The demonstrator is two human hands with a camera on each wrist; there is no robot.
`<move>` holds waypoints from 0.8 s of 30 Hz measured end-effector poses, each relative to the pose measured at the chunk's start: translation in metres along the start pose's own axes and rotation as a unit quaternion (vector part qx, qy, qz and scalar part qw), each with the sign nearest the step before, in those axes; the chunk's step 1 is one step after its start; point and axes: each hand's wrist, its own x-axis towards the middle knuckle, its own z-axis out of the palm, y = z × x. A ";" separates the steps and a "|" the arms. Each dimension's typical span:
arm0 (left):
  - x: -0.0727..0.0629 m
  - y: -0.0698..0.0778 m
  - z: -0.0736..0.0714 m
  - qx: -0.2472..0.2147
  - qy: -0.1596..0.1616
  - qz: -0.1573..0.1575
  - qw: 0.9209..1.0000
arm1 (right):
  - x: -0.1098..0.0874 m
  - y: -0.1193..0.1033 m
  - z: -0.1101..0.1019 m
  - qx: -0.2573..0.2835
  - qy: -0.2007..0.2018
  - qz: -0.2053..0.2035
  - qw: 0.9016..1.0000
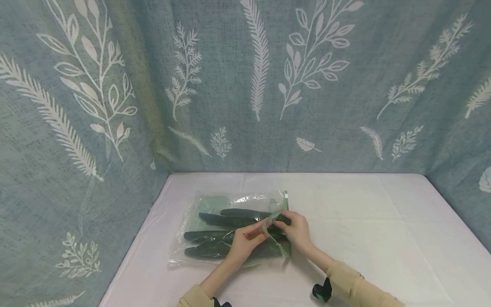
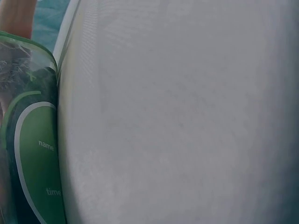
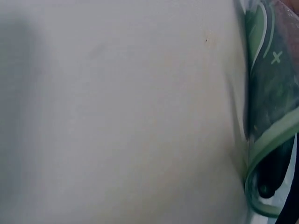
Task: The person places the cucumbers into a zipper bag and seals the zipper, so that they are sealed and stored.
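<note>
A clear zip bag (image 1: 177,256) lies on the table with several long dark green cucumbers (image 1: 207,251) inside. Its mouth, edged by a green zip strip (image 1: 274,241), faces right and gapes. My left hand (image 1: 242,244) pinches the upper layer of that edge near its middle. Just across from it, my right hand (image 1: 299,230) pinches the edge too, fingertips partly hidden by the bag. A cucumber end (image 3: 267,187) shows in the open mouth in the right wrist view. The left wrist view catches the bag's printed green label (image 2: 43,158).
A white cloth covers the table (image 1: 364,221), which reaches back to a blue-green curtain (image 1: 238,140) with white leaf prints. The curtain also hangs along the left and right sides. Black straps (image 1: 322,291) are on both wrists.
</note>
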 end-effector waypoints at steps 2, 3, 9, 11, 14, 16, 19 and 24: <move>0.000 0.000 0.000 0.011 0.006 -0.001 1.000 | 0.001 -0.001 0.003 0.002 0.001 -0.002 1.000; 0.000 0.000 0.000 0.017 0.009 0.000 1.000 | 0.001 -0.002 0.005 0.003 0.000 -0.002 1.000; 0.000 -0.001 0.000 0.023 0.018 -0.008 1.000 | 0.004 -0.003 0.014 0.005 0.006 -0.007 1.000; 0.000 -0.002 0.001 0.021 0.018 -0.009 1.000 | 0.006 -0.003 0.017 0.006 0.009 -0.009 1.000; 0.000 -0.002 0.001 0.020 0.022 -0.011 0.999 | 0.008 -0.003 0.021 0.006 0.012 -0.016 1.000; 0.000 -0.002 0.002 0.020 0.023 -0.009 0.999 | 0.010 -0.004 0.023 0.003 0.014 -0.019 1.000; 0.001 -0.001 0.002 0.015 0.027 -0.014 0.999 | 0.011 -0.007 0.025 -0.006 0.017 -0.021 1.000; 0.000 0.000 0.002 0.009 0.030 -0.024 0.999 | 0.014 -0.012 0.028 -0.019 0.018 -0.022 0.999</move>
